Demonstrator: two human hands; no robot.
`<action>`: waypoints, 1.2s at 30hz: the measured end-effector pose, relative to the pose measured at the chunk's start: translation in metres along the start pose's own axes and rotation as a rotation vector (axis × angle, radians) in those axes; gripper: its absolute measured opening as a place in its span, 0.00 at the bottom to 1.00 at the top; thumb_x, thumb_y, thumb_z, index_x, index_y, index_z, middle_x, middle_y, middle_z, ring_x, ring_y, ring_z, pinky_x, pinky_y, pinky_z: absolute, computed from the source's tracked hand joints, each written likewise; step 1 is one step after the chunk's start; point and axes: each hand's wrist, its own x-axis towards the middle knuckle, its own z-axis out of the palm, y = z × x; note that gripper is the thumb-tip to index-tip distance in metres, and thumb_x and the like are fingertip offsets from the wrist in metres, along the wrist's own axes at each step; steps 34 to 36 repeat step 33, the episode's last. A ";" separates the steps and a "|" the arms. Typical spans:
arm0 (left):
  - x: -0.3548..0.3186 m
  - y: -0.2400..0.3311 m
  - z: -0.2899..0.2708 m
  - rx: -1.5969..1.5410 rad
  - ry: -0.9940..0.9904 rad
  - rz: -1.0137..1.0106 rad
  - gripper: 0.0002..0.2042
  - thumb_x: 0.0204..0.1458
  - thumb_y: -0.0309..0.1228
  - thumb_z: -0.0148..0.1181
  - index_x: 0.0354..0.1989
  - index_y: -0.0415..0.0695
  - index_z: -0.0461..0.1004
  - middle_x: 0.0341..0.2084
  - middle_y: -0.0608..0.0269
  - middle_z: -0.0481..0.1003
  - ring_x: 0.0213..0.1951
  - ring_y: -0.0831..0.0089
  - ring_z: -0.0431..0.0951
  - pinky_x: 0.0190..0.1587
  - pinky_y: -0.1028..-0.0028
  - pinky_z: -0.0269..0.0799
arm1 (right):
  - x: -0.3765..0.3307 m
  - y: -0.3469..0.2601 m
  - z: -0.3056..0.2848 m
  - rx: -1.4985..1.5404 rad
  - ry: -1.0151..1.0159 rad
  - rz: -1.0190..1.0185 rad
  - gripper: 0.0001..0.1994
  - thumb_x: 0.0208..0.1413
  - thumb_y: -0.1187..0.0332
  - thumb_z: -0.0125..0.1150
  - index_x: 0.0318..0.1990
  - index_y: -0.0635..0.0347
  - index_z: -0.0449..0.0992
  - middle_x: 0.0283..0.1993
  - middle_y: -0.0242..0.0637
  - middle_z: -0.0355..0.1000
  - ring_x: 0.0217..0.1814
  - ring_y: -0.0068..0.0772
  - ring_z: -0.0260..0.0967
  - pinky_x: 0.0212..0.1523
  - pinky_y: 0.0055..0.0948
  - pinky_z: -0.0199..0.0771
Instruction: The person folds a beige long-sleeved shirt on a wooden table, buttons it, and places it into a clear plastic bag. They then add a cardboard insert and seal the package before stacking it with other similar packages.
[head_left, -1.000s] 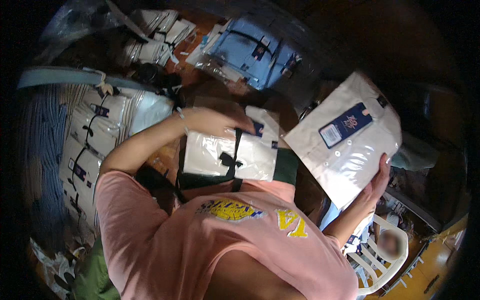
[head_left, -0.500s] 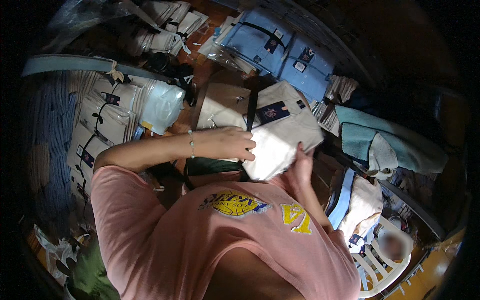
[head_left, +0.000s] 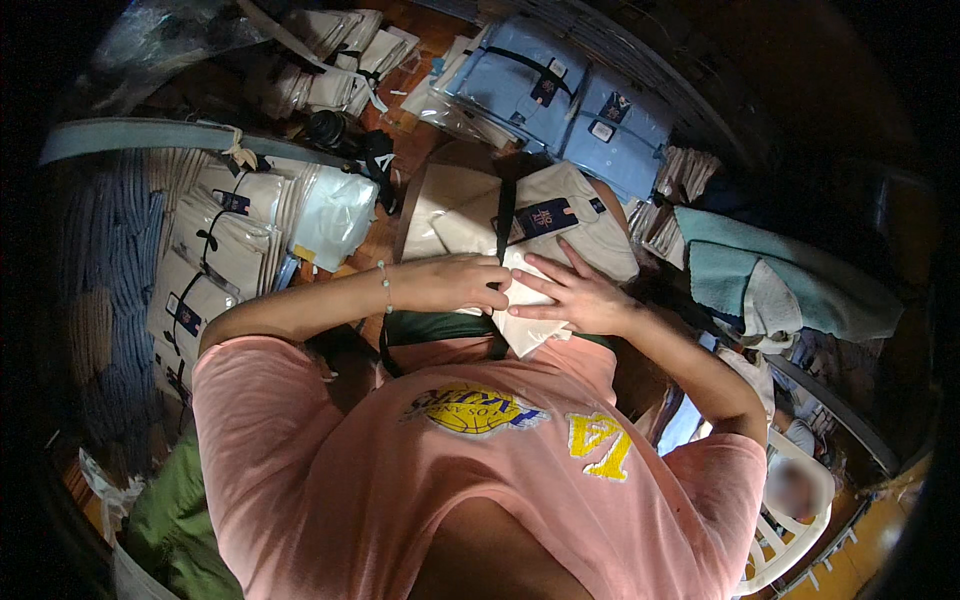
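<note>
A folded cream shirt [head_left: 568,188] with a dark navy tag [head_left: 543,220] lies across my lap. A black strap [head_left: 507,210] runs along its left part, down to my left hand [head_left: 462,283]. The fingers of that hand are curled closed at the strap and the shirt's left edge; what they pinch is hidden. With fingers spread, my right hand [head_left: 580,292] lies flat on the brightly lit lower part of the shirt. More folded cream cloth [head_left: 445,205] shows left of the strap. Beneath my left hand is dark green cloth [head_left: 435,327].
Tied stacks of cream garments [head_left: 215,250] and blue-grey piles [head_left: 125,300] stand at left. Wrapped light-blue shirts [head_left: 520,80] lie at the far side. A teal towel [head_left: 790,270] is at right, with a white plastic chair [head_left: 790,540] nearer. Green cloth [head_left: 175,530] sits at near left.
My right hand has moved from gripping the shirt's right edge to lying spread on top of it. The shirt has shifted slightly and settled flatter. My left hand has stayed nearly in place.
</note>
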 end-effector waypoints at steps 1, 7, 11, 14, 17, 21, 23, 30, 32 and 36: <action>0.001 0.001 -0.001 -0.006 0.017 0.005 0.05 0.44 0.29 0.55 0.29 0.45 0.68 0.32 0.63 0.64 0.39 0.65 0.67 0.42 0.67 0.64 | 0.002 0.001 0.004 -0.017 0.047 0.011 0.34 0.40 0.59 0.58 0.60 0.25 0.56 0.69 0.33 0.41 0.71 0.40 0.36 0.63 0.62 0.38; 0.004 0.023 -0.011 -0.062 0.032 -0.074 0.06 0.43 0.29 0.55 0.31 0.44 0.69 0.34 0.62 0.65 0.40 0.64 0.67 0.43 0.68 0.64 | 0.029 -0.016 -0.001 0.138 0.164 0.469 0.28 0.45 0.64 0.54 0.58 0.39 0.61 0.67 0.36 0.46 0.69 0.48 0.41 0.54 0.59 0.60; 0.008 0.027 0.002 -0.010 0.070 -0.066 0.06 0.44 0.29 0.53 0.31 0.44 0.68 0.35 0.60 0.65 0.41 0.63 0.66 0.44 0.68 0.64 | 0.052 -0.034 0.011 0.056 0.242 0.615 0.29 0.44 0.65 0.54 0.58 0.46 0.61 0.66 0.37 0.49 0.68 0.50 0.44 0.50 0.53 0.66; 0.018 0.031 0.013 -0.039 0.119 -0.129 0.06 0.44 0.28 0.56 0.31 0.44 0.69 0.33 0.61 0.65 0.38 0.64 0.66 0.41 0.68 0.64 | 0.043 -0.032 0.000 0.249 0.282 0.468 0.27 0.48 0.61 0.54 0.59 0.51 0.61 0.65 0.40 0.50 0.66 0.50 0.47 0.54 0.49 0.62; 0.019 0.040 0.015 -0.014 0.074 -0.239 0.06 0.43 0.26 0.57 0.30 0.43 0.68 0.32 0.60 0.65 0.37 0.63 0.67 0.40 0.68 0.64 | -0.005 0.010 -0.012 0.694 0.346 0.314 0.26 0.51 0.60 0.55 0.58 0.56 0.61 0.63 0.44 0.54 0.64 0.48 0.51 0.59 0.41 0.56; 0.021 0.042 0.006 -0.105 0.044 -0.238 0.06 0.42 0.25 0.57 0.29 0.41 0.68 0.32 0.58 0.64 0.38 0.61 0.67 0.40 0.67 0.64 | -0.049 0.071 0.078 0.717 0.769 1.133 0.23 0.52 0.62 0.58 0.52 0.68 0.65 0.50 0.50 0.67 0.54 0.41 0.62 0.54 0.31 0.60; 0.025 0.045 0.004 -0.100 -0.022 -0.285 0.06 0.41 0.25 0.57 0.29 0.41 0.69 0.33 0.57 0.65 0.39 0.60 0.68 0.41 0.67 0.64 | -0.045 0.078 0.103 1.046 0.871 1.022 0.23 0.52 0.61 0.58 0.50 0.71 0.66 0.47 0.47 0.69 0.49 0.37 0.64 0.51 0.28 0.61; 0.050 0.060 0.005 0.156 -0.037 -0.375 0.08 0.44 0.25 0.50 0.33 0.42 0.73 0.36 0.56 0.66 0.43 0.58 0.67 0.46 0.63 0.63 | -0.018 0.012 0.053 1.386 0.816 1.046 0.19 0.52 0.68 0.59 0.50 0.68 0.64 0.45 0.35 0.68 0.45 0.26 0.63 0.47 0.24 0.61; 0.055 0.057 0.015 0.169 -0.078 -0.392 0.08 0.44 0.25 0.49 0.33 0.42 0.73 0.37 0.56 0.66 0.43 0.57 0.67 0.47 0.62 0.63 | 0.002 0.002 0.059 1.319 0.908 1.052 0.18 0.52 0.73 0.57 0.50 0.65 0.62 0.43 0.37 0.69 0.45 0.28 0.65 0.47 0.24 0.63; 0.056 0.056 0.020 0.169 -0.053 -0.379 0.12 0.37 0.25 0.57 0.34 0.42 0.73 0.36 0.55 0.66 0.44 0.57 0.67 0.49 0.63 0.63 | 0.001 0.004 0.068 1.333 0.876 1.048 0.20 0.54 0.72 0.56 0.52 0.65 0.59 0.52 0.40 0.63 0.53 0.25 0.60 0.52 0.22 0.59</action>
